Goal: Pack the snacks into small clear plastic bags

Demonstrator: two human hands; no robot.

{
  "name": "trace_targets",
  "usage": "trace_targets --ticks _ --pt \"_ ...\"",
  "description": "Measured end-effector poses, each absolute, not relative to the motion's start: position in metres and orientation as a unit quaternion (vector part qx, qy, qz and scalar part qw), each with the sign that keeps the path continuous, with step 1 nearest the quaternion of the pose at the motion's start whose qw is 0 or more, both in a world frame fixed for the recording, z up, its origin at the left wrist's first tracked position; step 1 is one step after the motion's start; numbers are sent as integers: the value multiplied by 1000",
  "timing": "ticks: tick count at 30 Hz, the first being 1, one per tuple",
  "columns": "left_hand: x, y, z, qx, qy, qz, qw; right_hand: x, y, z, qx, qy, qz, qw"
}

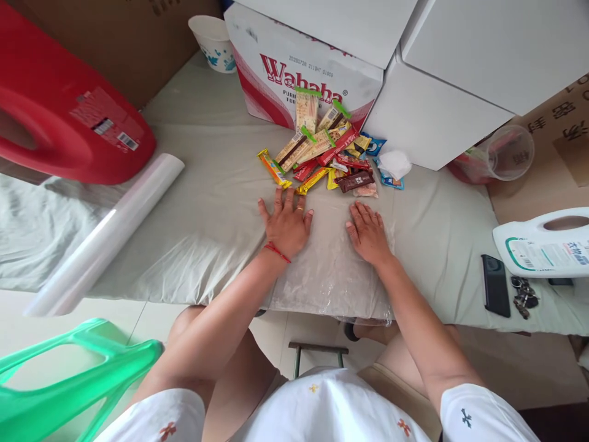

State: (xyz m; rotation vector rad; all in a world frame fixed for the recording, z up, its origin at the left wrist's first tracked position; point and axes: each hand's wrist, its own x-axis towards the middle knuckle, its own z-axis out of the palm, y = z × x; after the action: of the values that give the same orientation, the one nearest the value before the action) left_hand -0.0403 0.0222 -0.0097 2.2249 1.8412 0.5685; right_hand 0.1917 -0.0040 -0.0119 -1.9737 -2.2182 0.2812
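Note:
My left hand (pixel 288 228) lies palm down with its fingers spread, a red cord on the wrist. To its right, my right hand (pixel 368 233) rests flat, its fingers stretched out. A clear plastic sheet or bag (pixel 327 279) lies between and under the hands, reaching the front edge. Just beyond my fingertips is a heap of wrapped snacks: an orange-yellow packet (pixel 274 168), pale bars with green ends (pixel 307 110), a dark brown packet (pixel 355 181) and red packets (pixel 338 145). A crumpled white piece (pixel 394 165) sits at the heap's right side.
Behind the snacks stands a Wahaha carton (pixel 257 80), with a paper cup (pixel 214 46) beside it. A clear plastic roll (pixel 110 227) and red jug (pixel 105 141) are at left. At right are a phone (pixel 496 285), keys (pixel 523 297), a white bottle (pixel 543 248) and plastic tub (pixel 510 153).

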Motion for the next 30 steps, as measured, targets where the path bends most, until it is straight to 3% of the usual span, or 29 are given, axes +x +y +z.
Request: trace_targets --ticks 5,8,10,13,16,23,26,30 --pt "-38 16 15 729 628 266 51 179 -16 5 -626 -766 79 126" --pt "-30 6 20 793 528 295 73 170 -22 16 -567 -805 88 154" --pt "-22 -1 13 853 441 255 114 173 -15 22 -557 -808 89 169" --pt "-11 -9 -3 873 437 169 133 189 19 27 -593 -782 65 182" --pt "-8 -12 -13 875 452 119 126 205 70 33 -595 -788 51 151" --pt "-12 -9 -11 887 435 99 119 207 134 54 -582 -808 66 -58" --pt "-12 -9 -10 887 436 92 123 223 130 58 -615 -785 55 -48" --pt "-12 -10 -9 886 437 89 130 269 125 51 -728 -681 72 39"
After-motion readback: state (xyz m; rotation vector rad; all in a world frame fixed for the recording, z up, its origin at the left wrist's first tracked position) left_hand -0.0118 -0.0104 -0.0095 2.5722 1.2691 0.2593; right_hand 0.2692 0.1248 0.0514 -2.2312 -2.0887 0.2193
